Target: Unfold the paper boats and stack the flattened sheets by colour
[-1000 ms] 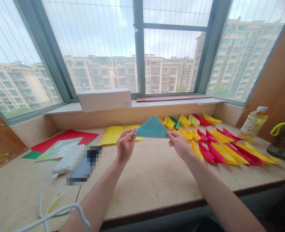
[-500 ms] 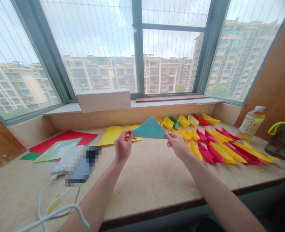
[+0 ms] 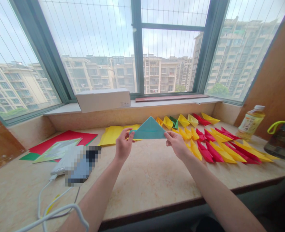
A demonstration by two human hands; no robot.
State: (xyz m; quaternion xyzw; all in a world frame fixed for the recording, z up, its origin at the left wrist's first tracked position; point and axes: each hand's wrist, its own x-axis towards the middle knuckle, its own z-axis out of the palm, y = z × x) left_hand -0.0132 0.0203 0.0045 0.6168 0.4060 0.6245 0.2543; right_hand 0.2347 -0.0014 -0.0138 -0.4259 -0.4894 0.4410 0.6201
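Note:
A light-blue folded paper (image 3: 149, 129), triangular with a flap along its lower edge, is held up above the counter. My left hand (image 3: 123, 145) pinches its left corner between thumb and fingers. At the right corner, my right hand (image 3: 175, 143) grips it the same way. Behind the left hand lie yellow paper sheets (image 3: 108, 136). Folded paper boats in yellow (image 3: 195, 150), red (image 3: 205, 152) and green (image 3: 173, 122) stand in rows to the right of the blue paper.
Red sheets (image 3: 67, 138), a white power bank (image 3: 66, 159), a blurred-out device (image 3: 82, 167) and white cables (image 3: 57, 211) occupy the left. A drink bottle (image 3: 251, 122) and dark lidded bottle (image 3: 284, 140) stand right. A white box (image 3: 103, 100) rests on the sill.
The blue paper has shifted slightly left. Its left end now shows the flap's fold more plainly between the left fingers, and the left hand has turned a little.

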